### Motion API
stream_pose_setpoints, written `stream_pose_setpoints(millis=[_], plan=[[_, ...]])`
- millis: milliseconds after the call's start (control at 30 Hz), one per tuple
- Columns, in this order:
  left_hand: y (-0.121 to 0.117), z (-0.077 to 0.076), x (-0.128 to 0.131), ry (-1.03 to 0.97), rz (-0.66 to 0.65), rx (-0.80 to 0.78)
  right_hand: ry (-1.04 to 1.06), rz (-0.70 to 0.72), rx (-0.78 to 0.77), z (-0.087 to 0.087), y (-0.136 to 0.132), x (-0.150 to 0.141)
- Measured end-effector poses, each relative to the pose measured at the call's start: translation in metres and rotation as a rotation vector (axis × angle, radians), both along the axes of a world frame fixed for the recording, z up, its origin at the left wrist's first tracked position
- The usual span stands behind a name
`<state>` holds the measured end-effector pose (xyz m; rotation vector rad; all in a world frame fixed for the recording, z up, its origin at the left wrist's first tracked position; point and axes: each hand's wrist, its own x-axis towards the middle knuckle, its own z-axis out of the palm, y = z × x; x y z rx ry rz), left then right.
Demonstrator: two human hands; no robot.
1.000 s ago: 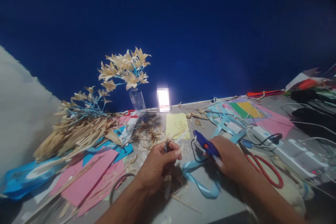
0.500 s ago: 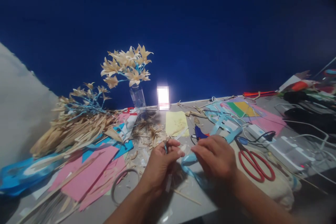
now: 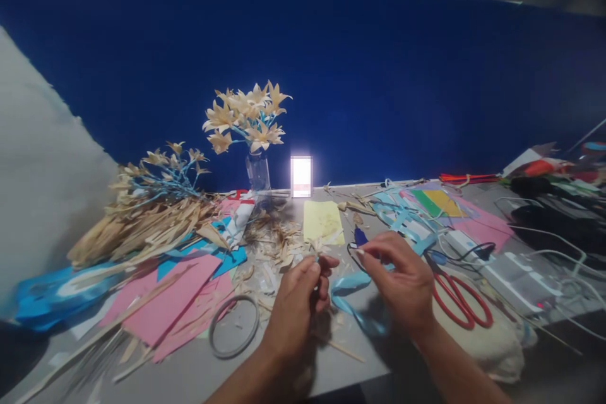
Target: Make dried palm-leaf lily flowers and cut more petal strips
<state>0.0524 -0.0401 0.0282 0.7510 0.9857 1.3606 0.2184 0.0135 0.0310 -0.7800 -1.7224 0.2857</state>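
Observation:
My left hand (image 3: 300, 287) is closed in a pinch above the middle of the table. A small bluish tip shows at its fingertips, but what it belongs to is hidden. To the right, my right hand (image 3: 402, 281) has thumb and forefinger pressed together; a pale speck sits at the tips, too small to name. Just behind these fingers lies a blue glue gun (image 3: 360, 237), mostly covered by the hand. A loop of light blue ribbon (image 3: 350, 283) rests between the two hands. Yellow paper (image 3: 323, 222) lies beyond them.
At the back stands a clear vase (image 3: 258, 173) of pale flowers (image 3: 249, 115). Left are dried husks (image 3: 146, 230), pink sheets (image 3: 175, 293) and a grey tape ring (image 3: 233, 327). Red-handled scissors (image 3: 461, 303) and a power strip (image 3: 521, 281) with cables lie right.
My right hand has let go of the glue gun, which now lies on the table, and has closed its fingertips. My left hand has turned slightly, still pinched.

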Motion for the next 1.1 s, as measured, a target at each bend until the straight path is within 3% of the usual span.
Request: stream_pose_setpoints(millis=[100,200,400,700,833,1100], plan=[[-0.003,-0.004,0.000,0.052,0.058,-0.021,0.296,0.084,-0.259,-0.002,-0.009,-0.004],[-0.005,-0.006,0.002,0.070,0.096,-0.018,0.390,0.140,-0.323,-0.005,-0.018,-0.012],[-0.008,-0.012,-0.001,-0.097,0.086,0.081,0.357,0.145,-0.275,-0.003,-0.024,-0.023],[-0.007,-0.018,-0.004,-0.239,0.207,-0.021,0.314,0.228,-0.222,-0.002,-0.039,-0.026],[-0.004,-0.015,-0.003,-0.294,0.182,-0.006,0.296,0.236,-0.186,-0.001,-0.041,-0.031],[-0.002,-0.015,-0.004,-0.193,0.132,-0.055,0.271,0.122,-0.208,-0.003,-0.036,-0.042]])
